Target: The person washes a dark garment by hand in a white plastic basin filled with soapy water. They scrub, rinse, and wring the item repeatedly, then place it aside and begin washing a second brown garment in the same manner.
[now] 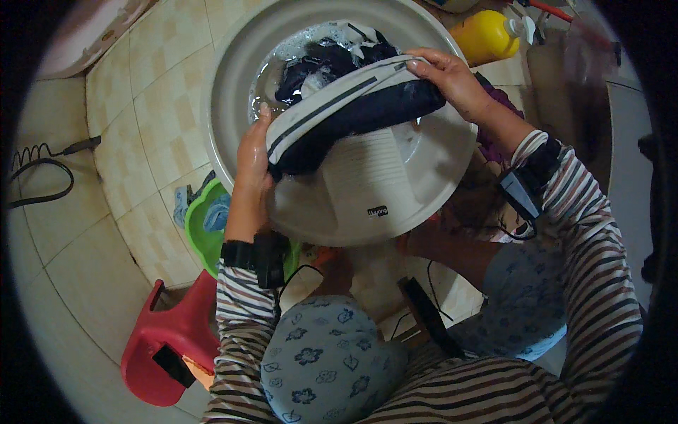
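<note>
Between my two hands a folded white and dark navy cloth item (349, 111) is stretched above a large round plastic washbasin (225, 106). My left hand (253, 153) grips its left end at the basin's left side. At the upper right end, my right hand (450, 79) pinches the white edge between thumb and fingers. Below the cloth shows the ribbed washboard (371, 169) moulded into the basin. Behind it, dark and white wet laundry (323, 63) lies in soapy water (275, 58).
A yellow bottle (484, 36) stands beyond the basin at the upper right. At the left are a green basin (196, 233) with blue cloth (216, 213) and a red plastic stool (175, 339). Purple fabric (495, 143) lies to the right. A black coiled cable (39, 159) is at the far left.
</note>
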`<act>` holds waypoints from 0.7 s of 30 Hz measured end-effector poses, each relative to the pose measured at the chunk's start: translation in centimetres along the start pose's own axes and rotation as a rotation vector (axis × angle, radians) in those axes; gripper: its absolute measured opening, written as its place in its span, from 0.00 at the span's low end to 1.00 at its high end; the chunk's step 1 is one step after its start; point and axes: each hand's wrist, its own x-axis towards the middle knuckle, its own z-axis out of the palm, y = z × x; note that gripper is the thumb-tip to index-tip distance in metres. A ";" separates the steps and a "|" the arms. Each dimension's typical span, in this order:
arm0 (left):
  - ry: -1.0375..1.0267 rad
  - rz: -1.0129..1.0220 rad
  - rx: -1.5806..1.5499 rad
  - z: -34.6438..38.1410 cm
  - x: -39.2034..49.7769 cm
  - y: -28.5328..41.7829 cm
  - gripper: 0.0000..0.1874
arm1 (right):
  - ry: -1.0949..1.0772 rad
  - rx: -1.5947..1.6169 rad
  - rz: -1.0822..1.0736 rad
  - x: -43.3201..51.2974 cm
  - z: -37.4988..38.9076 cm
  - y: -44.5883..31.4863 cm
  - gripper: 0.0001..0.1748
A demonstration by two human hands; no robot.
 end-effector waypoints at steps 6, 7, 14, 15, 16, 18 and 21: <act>-0.354 0.019 -0.283 -0.4 -1.6 0.1 0.31 | 0.022 0.060 -0.011 0.7 -0.4 1.1 0.17; -0.439 0.154 -0.267 -0.5 -1.7 0.0 0.31 | 0.042 0.044 0.043 0.8 -0.5 1.3 0.18; -0.444 -0.034 -0.131 -0.8 0.0 -0.8 0.14 | -0.009 0.076 0.158 0.8 -1.2 1.3 0.18; -0.392 -0.027 -0.109 -0.8 0.2 -1.0 0.12 | -0.070 0.141 0.256 0.7 -1.3 1.1 0.18; -0.364 -0.011 -0.100 -0.8 0.4 -1.2 0.11 | -0.107 0.181 0.257 0.6 -1.4 0.9 0.18; -0.349 -0.041 -0.157 -0.9 0.4 -1.6 0.12 | -0.167 0.275 0.219 0.3 -1.5 0.5 0.19; -0.355 -0.044 -0.208 -1.0 0.1 -2.0 0.13 | -0.179 0.312 0.223 0.0 -1.5 -0.1 0.22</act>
